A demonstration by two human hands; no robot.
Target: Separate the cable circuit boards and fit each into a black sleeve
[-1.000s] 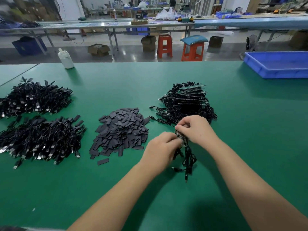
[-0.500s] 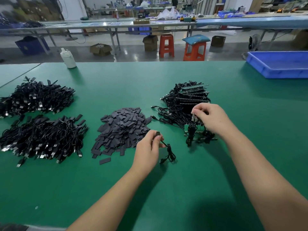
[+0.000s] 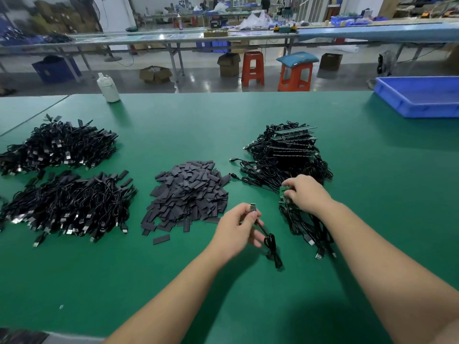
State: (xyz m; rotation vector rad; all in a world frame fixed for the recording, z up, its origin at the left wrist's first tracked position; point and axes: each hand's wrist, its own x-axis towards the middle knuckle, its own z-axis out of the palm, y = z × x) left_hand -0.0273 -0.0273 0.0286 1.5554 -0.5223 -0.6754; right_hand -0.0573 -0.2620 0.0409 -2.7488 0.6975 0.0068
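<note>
1. The board (image 3: 253, 207), small and stiff with a limp cable (image 3: 269, 240) trailing to the worktop (image 3: 248, 294), sits pinched in the left hand (image 3: 236, 229); it looks light and likely fragile, best held by its edges.
2. The right hand (image 3: 305, 192) pinches the green panel (image 3: 284, 192) of joined boards.
3. Sleeves (image 3: 188, 192) lie heaped just left: thin, flat, probably slippery.

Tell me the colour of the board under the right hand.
Green, on the board strip held by the right hand; head view.
</note>
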